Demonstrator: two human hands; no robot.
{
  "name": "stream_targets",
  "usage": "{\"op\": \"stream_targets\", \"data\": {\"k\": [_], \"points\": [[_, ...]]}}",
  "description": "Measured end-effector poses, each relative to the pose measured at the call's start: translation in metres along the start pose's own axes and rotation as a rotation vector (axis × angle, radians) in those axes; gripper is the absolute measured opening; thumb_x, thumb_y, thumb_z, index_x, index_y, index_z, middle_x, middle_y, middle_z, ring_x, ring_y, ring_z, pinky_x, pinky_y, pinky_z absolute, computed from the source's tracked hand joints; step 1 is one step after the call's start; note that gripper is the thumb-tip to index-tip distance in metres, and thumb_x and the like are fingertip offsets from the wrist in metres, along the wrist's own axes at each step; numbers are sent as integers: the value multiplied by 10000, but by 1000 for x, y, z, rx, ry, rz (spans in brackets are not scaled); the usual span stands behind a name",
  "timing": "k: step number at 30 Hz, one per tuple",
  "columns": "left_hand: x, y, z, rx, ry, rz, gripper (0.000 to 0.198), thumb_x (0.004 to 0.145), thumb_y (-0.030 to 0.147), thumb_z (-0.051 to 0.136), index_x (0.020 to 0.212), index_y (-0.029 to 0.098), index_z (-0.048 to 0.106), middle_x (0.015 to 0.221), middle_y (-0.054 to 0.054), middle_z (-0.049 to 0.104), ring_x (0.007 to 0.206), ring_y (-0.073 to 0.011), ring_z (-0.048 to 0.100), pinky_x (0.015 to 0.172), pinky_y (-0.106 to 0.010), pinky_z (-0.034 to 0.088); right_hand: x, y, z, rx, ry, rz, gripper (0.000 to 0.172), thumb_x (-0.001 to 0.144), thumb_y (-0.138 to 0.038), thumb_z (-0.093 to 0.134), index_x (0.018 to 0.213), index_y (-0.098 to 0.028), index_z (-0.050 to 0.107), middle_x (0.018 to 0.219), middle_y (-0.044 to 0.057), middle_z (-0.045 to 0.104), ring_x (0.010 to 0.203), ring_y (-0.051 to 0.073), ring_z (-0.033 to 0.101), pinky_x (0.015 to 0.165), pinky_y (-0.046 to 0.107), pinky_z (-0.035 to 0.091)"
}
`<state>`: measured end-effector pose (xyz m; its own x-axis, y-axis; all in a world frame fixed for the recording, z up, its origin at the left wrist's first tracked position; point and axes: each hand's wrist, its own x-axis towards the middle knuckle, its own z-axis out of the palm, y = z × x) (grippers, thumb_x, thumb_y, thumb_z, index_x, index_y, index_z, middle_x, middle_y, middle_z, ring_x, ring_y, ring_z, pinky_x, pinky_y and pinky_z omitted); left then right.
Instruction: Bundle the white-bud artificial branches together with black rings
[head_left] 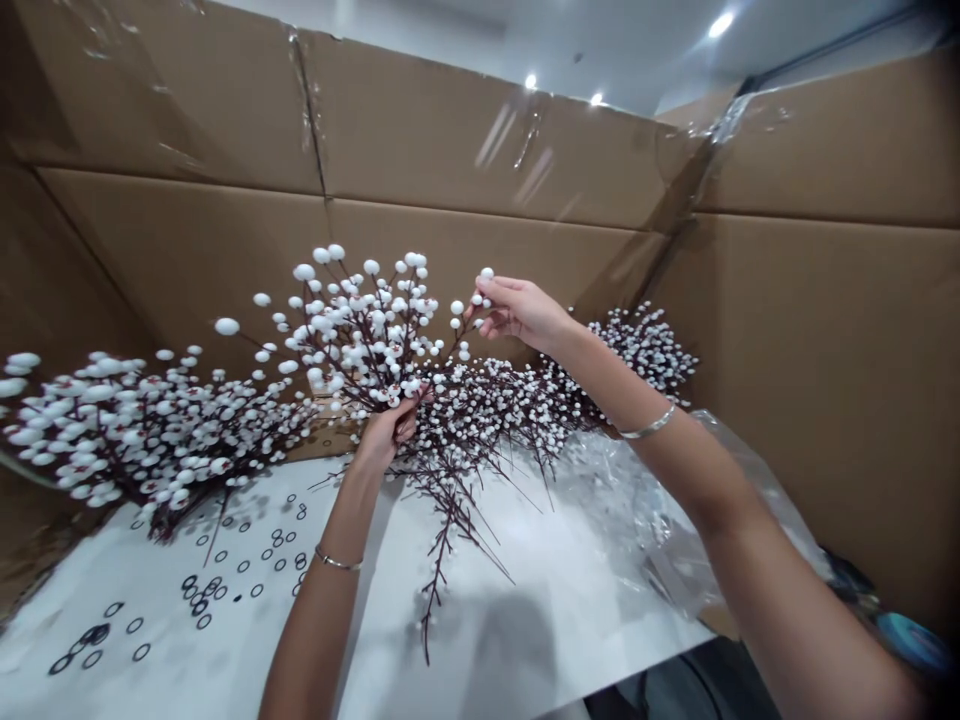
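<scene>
My left hand (394, 432) is closed around the stems of a bunch of artificial white berry branches (360, 325), held up off the table with its sprays fanned out. To the right of the bunch, my right hand (521, 308) pinches the tip of one outer berry twig (466, 312) between thumb and fingers. White berries show just above and below those fingertips. The stem ends in my left fist are hidden. Right behind and below my hands lies a pile of more berry branches (495, 410), with bare brown stems reaching forward.
Another berry bunch (157, 430) lies on the left of the white table (300, 680). Several small black rings (214, 588) are scattered there. Clear plastic wrap (645, 520) lies at the right. Cardboard walls (480, 170) enclose the back and sides.
</scene>
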<state>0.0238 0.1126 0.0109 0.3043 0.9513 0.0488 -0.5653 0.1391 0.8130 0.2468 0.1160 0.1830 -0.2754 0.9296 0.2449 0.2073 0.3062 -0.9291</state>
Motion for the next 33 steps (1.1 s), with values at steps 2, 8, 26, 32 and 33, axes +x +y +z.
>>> {"op": "stream_targets", "data": {"k": [2,8,26,32,33], "points": [[1,0,-3,18,-65,-53,181,754,172,678,900,80,732,799,-74,682,366,9,256,309,-148,180,5,0,4,8,6,-18,407,841,-607,645,889,-207,586,915,48,698,625,95,631,592,243,542],[2,-3,-10,-9,-208,-134,192,780,223,682,862,52,713,723,-70,641,373,12,269,334,-128,221,9,-3,23,-58,90,-128,375,821,-585,673,840,-217,603,840,23,673,676,116,639,585,241,530],[-9,12,-6,-311,-278,-216,139,834,153,546,737,83,618,486,48,338,375,-57,291,353,-163,258,11,19,48,-557,414,-648,469,963,-610,412,916,-202,636,747,15,559,722,138,567,672,278,479],[-8,15,-9,-222,-305,-184,120,739,175,692,786,75,644,479,68,339,387,-45,261,361,-163,244,11,15,46,-774,428,-789,467,1008,-541,368,805,-180,583,723,15,528,694,123,516,702,279,419],[-8,14,-10,-179,-311,-187,152,723,185,723,798,79,645,476,73,333,393,-45,259,361,-159,237,11,14,47,-792,430,-800,461,1013,-531,363,817,-178,584,729,16,531,697,123,514,703,278,415]]}}
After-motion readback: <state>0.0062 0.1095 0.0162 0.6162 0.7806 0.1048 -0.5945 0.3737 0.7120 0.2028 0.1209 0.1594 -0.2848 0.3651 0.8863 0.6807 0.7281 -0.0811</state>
